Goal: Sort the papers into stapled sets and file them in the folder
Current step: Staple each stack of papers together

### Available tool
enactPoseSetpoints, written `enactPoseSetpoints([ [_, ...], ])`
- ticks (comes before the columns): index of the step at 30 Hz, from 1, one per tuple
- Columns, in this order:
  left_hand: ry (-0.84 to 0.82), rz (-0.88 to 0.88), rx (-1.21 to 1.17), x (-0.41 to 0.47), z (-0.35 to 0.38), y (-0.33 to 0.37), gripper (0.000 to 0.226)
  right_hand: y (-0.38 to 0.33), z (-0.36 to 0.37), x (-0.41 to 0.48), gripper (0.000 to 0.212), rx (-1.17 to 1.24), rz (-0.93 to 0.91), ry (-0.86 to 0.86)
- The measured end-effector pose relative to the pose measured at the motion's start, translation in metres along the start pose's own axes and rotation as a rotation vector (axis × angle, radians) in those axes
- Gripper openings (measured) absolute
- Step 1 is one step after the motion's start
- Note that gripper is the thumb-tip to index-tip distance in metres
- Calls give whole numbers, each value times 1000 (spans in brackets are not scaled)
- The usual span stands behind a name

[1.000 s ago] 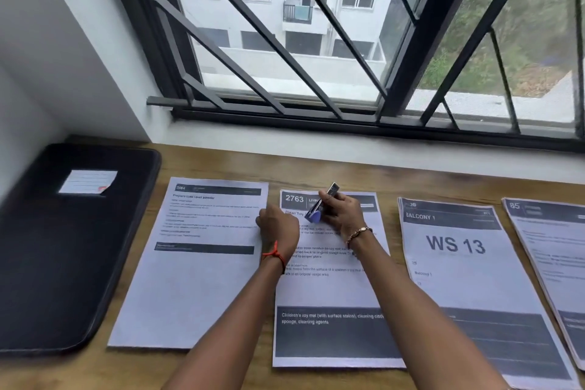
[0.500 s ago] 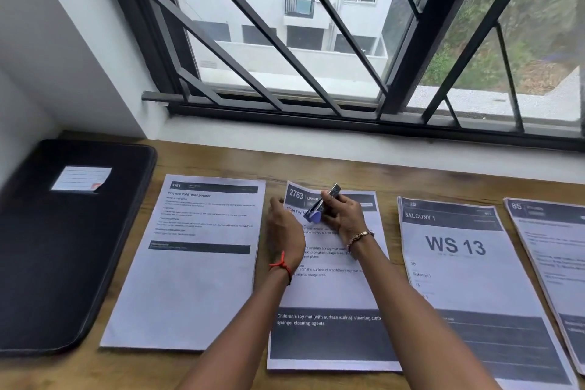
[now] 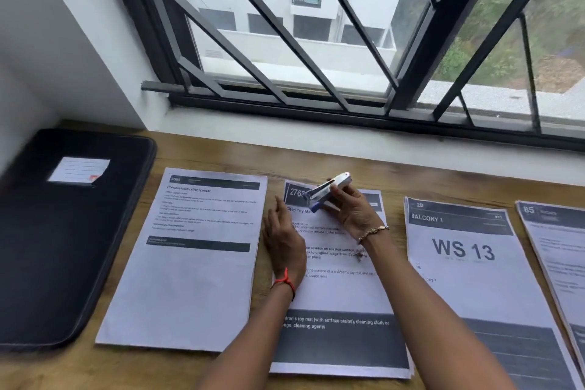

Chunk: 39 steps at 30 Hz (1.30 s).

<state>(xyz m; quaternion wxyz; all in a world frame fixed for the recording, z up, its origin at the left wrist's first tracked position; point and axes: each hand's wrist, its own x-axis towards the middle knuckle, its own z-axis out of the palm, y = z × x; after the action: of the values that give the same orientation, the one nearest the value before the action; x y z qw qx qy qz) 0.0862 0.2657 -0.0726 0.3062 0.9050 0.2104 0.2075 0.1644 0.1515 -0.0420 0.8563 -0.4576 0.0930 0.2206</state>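
Several paper sets lie in a row on the wooden desk. My right hand grips a small blue and silver stapler over the top left corner of the second set, headed 2763. That corner is lifted slightly off the desk. My left hand rests on the left edge of the same set with its fingers straight. The set headed 3564 lies to the left. A black zip folder with a white label lies shut at the far left.
To the right lie the sheet set marked BALCONY 1 WS 13 and another set headed 85, cut off by the frame edge. A white window sill and a barred window run along the back of the desk.
My left hand has slid down from the top corner to the set's left edge and its fingers have straightened. The stapler stays at the corner in my right hand, tilted flatter.
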Motion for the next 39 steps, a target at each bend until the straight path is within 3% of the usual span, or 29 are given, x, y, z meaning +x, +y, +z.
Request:
enactPoseSetpoints([
  [6, 63, 55, -82, -1, 4, -1, 68, -14, 14, 20, 54, -19, -164, -53],
  [10, 97, 56, -119, -1, 4, -1, 66, -18, 21, 27, 64, -256, -202, -95],
  [13, 85, 32, -177, -2, 5, -1, 64, -21, 21, 32, 62, -432, -154, -136],
  [21, 71, 41, -178, -1, 6, -4, 65, -30, 25, 38, 17, -640, -53, -168],
  [28, 59, -33, -283, -2, 1, 1, 50, -27, 37, 35, 11, -821, 53, -290],
  [32, 1, -140, -397, -3, -6, 5, 55, -22, 46, 33, 17, -842, 47, -303],
  [36, -58, -157, -345, -1, -8, 7, 61, -19, 49, 33, 16, -822, 47, -299],
  [39, -90, -186, -310, -1, -7, 5, 51, -16, 48, 32, 15, -796, 43, -285],
])
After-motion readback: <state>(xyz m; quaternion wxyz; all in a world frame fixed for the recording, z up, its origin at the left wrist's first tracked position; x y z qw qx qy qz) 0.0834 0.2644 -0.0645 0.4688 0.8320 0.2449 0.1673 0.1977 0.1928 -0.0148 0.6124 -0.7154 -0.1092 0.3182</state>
